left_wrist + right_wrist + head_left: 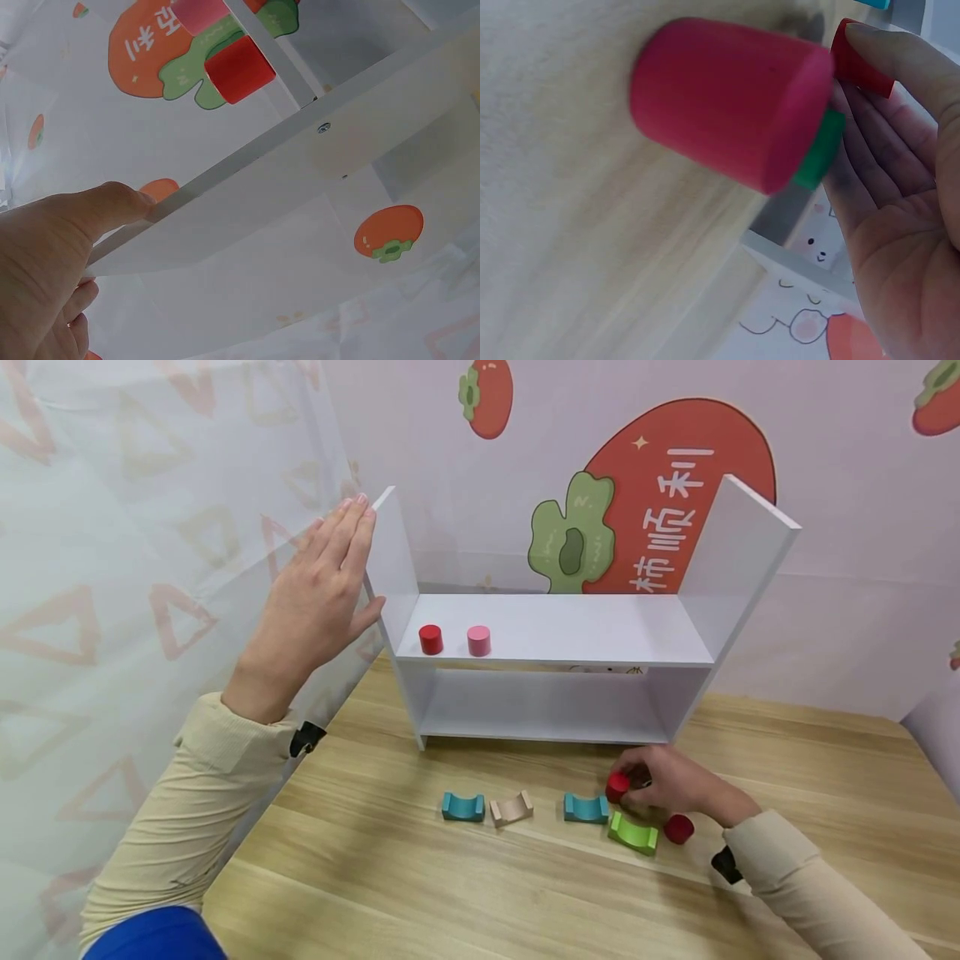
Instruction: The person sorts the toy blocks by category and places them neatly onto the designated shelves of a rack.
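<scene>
My left hand (318,581) lies with straight fingers against the left side panel of a white two-tier shelf (555,662); in the left wrist view its thumb (112,206) rests at the panel's edge. My right hand (667,781) is low over the table in front of the shelf's right end, pinching a small red cylinder (618,787) between thumb and fingers. Beside that hand a darker red cylinder (678,829) sits on the table, large in the right wrist view. A lime green block (633,834) with a curved hollow lies just below the hand.
A red cylinder (431,639) and a pink cylinder (479,641) stand on the shelf's upper board, at the left. Along the table lie a teal curved block (462,808), a beige one (512,811) and another teal one (586,810). Patterned cloth hangs behind and at the left.
</scene>
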A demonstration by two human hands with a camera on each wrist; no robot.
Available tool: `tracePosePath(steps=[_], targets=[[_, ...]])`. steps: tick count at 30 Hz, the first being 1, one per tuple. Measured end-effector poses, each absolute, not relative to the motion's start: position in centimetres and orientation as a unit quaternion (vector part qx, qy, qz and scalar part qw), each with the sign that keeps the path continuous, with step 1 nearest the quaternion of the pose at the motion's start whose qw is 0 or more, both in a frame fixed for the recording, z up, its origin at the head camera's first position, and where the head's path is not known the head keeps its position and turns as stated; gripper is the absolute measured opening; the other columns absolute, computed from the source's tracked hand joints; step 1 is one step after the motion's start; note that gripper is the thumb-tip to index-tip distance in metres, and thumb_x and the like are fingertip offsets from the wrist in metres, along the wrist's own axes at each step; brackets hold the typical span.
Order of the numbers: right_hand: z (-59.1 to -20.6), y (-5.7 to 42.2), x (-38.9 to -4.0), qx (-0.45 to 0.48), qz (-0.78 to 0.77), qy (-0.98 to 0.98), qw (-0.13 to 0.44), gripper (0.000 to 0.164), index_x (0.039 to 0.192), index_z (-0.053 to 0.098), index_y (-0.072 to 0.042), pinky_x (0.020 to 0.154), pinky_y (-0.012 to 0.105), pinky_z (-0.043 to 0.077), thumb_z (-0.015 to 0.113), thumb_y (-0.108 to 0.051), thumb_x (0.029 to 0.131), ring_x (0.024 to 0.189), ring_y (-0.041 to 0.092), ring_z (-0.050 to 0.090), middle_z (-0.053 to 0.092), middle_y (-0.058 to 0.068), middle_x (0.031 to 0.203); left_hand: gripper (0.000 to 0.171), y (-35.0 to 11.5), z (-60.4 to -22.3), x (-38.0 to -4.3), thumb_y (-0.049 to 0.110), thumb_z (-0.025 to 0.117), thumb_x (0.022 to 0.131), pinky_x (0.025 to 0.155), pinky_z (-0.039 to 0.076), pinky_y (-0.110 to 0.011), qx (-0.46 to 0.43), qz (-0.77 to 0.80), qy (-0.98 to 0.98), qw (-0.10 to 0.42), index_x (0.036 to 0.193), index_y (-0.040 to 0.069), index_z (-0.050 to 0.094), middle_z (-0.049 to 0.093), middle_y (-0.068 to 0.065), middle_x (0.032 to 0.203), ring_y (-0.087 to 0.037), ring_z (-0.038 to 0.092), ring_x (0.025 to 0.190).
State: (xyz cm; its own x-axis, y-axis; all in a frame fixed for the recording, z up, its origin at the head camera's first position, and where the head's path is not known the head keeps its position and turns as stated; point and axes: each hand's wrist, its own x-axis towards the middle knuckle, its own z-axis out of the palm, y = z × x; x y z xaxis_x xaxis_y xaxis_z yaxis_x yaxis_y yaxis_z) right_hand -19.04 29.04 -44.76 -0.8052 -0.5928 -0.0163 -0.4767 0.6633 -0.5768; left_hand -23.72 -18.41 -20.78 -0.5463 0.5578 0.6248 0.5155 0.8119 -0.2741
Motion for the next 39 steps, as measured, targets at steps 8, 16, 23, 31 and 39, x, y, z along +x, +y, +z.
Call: tracePosePath(steps=[8, 16, 23, 31, 39], targets=[[-43.5, 28.6, -19.2, -0.302, -0.295, 0.901, 0.105, 0.026, 0.109, 0.076, -0.008, 0.081, 0.031, 0.065, 0.085, -0.008, 0.085, 0.090, 0.006, 0.072, 0.076, -0.004, 0.100, 0.093, -18.3, -20.8, -23.7, 0.013, 0.079, 0.089, 0.132, 0.028, -0.053, -0.304, 0.023, -0.881, 0.362, 0.163, -0.007, 0.027, 0.031, -0.023, 0.172, -0.038, 0.030, 0.161], [-41.7, 28.0, -18.9, -0.296, -0.291, 0.903, 0.110, 0.023, 0.108, 0.076, -0.011, 0.084, 0.033, 0.066, 0.081, -0.006, 0.086, 0.091, 0.007, 0.073, 0.075, -0.005, 0.099, 0.092, -18.3, -20.7, -23.7, 0.013, 0.079, 0.089, 0.132, 0.028, -0.053, -0.305, 0.025, -0.881, 0.361, 0.163, -0.007, 0.027, 0.031, -0.022, 0.172, -0.038, 0.030, 0.161], [-39.9, 27.6, -19.0, -0.301, -0.293, 0.899, 0.121, 0.025, 0.109, 0.075, -0.014, 0.085, 0.029, 0.065, 0.080, -0.007, 0.086, 0.091, 0.007, 0.072, 0.075, -0.007, 0.100, 0.092, -18.3, -20.7, -23.7, 0.012, 0.079, 0.089, 0.132, 0.027, -0.053, -0.305, 0.017, -0.882, 0.358, 0.163, -0.007, 0.027, 0.031, -0.022, 0.172, -0.037, 0.029, 0.161], [-38.1, 27.1, -19.1, -0.309, -0.296, 0.895, 0.126, 0.027, 0.110, 0.076, -0.016, 0.084, 0.026, 0.064, 0.081, -0.005, 0.086, 0.090, 0.007, 0.072, 0.076, -0.007, 0.100, 0.092, -18.3, -20.6, -23.6, 0.012, 0.079, 0.089, 0.132, 0.028, -0.054, -0.305, 0.019, -0.883, 0.357, 0.163, -0.007, 0.027, 0.030, -0.023, 0.172, -0.038, 0.029, 0.161], [-35.9, 26.6, -18.9, -0.327, -0.296, 0.889, 0.124, 0.024, 0.110, 0.076, -0.014, 0.083, 0.027, 0.065, 0.082, -0.009, 0.087, 0.091, 0.007, 0.072, 0.076, -0.005, 0.101, 0.093, -18.3, -20.5, -23.5, 0.012, 0.079, 0.089, 0.132, 0.028, -0.054, -0.306, 0.020, -0.884, 0.354, 0.163, -0.007, 0.026, 0.030, -0.023, 0.172, -0.038, 0.029, 0.161]])
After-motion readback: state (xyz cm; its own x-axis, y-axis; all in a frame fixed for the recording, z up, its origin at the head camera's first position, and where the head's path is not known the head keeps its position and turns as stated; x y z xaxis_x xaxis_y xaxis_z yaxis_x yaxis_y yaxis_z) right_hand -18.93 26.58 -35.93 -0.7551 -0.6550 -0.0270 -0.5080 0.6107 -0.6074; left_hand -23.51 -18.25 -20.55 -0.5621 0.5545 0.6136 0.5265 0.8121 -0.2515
